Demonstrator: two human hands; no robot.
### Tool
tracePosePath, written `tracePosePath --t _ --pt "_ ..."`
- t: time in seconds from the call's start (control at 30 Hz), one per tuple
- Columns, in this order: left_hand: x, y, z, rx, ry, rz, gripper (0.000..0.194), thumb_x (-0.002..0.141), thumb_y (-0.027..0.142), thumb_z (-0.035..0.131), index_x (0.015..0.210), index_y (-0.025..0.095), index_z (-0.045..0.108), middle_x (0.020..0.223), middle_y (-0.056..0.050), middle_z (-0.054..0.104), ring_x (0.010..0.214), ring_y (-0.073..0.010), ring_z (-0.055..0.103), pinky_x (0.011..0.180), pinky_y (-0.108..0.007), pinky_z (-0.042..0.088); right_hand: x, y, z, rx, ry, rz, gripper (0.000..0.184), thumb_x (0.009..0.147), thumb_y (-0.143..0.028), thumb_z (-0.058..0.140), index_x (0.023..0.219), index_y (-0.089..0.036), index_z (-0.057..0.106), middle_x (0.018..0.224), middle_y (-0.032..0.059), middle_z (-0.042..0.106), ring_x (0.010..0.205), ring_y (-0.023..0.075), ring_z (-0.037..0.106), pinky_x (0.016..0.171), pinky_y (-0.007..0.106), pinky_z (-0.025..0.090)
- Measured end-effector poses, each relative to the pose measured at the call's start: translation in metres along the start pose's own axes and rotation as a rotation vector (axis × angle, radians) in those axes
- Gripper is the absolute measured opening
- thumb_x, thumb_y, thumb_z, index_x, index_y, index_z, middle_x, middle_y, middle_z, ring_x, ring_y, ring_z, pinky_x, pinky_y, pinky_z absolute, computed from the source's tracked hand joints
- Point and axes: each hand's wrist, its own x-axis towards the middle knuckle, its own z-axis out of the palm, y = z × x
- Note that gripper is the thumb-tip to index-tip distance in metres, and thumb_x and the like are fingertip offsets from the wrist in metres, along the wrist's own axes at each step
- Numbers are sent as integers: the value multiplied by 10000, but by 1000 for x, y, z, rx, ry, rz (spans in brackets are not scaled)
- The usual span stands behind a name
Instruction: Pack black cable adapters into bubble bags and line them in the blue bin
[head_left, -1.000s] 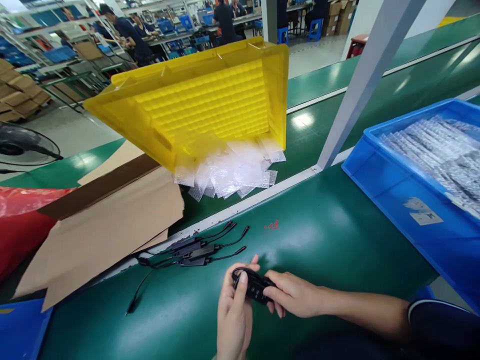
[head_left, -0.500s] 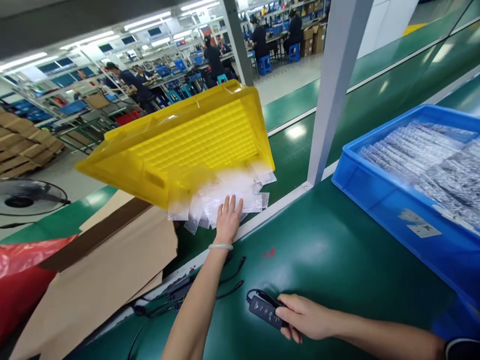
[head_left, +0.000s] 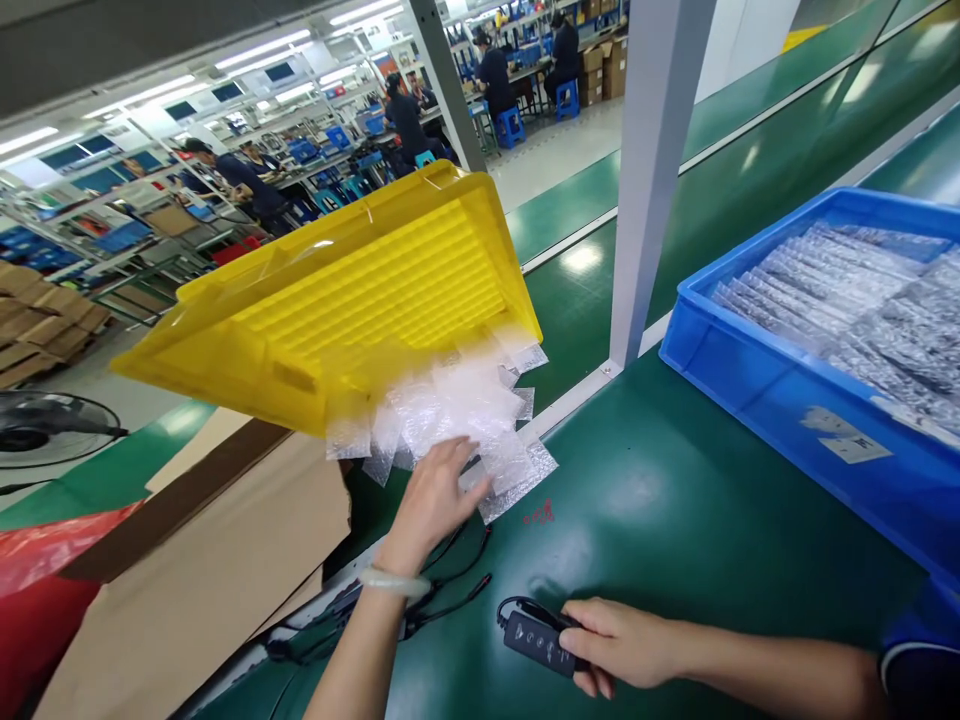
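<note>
My right hand [head_left: 626, 640] is closed around a small black inline controller [head_left: 536, 637] with a row of round buttons and a looped cable. It is held just over the green table. My left hand [head_left: 439, 490], with a pale bangle at the wrist, is at the near edge of a pile of clear bubble-wrap bags [head_left: 450, 400]. Its thumb stands apart from its fingers, next to a bag that lies partly over the table edge. The bags spill from a tilted yellow crate [head_left: 375, 270]. Black cables with small plugs [head_left: 457, 590] lie beneath my left wrist.
A blue crate [head_left: 757, 375] packed with bubble-wrapped items stands on the green table [head_left: 675, 530] at right. A grey post [head_left: 649, 180] rises behind it. Cardboard [head_left: 202, 540], a red plastic bag [head_left: 45, 620] and a fan [head_left: 52, 430] are at left. Several people work at benches far behind.
My left hand has drawn back toward me from the pile, and bubble-wrap bags now extend onto the table edge. My right hand still holds the controller. The view has shifted slightly.
</note>
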Motion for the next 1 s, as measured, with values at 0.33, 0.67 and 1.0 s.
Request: tracePosePath --t 0.33,0.67,1.0 --pt "73 -22 28 227 173 51 357 873 41 346 1048 121 647 1209 -164 615 1236 -323 493 987 -459 408 -2 -9 -3 -138 49 27 133 914 -239 408 819 -152 442 653 -25 531 484 34 443 462 125 352" --pt "-35 -35 -6 313 353 85 249 941 197 414 1002 134 647 1093 -131 668 1068 -297 599 841 -401 474 -1 -6 -2 -68 4 14 258 925 -394 416 813 -162 401 637 -29 525 489 38 458 495 144 374" --pt "-221 -4 -30 -570 632 -1074 561 696 635 647 1032 186 650 876 -54 702 734 -235 660 671 -326 556 -1 -6 -5 -105 39 -22 458 867 -622 422 808 -169 398 654 -12 529 532 62 479 530 189 397"
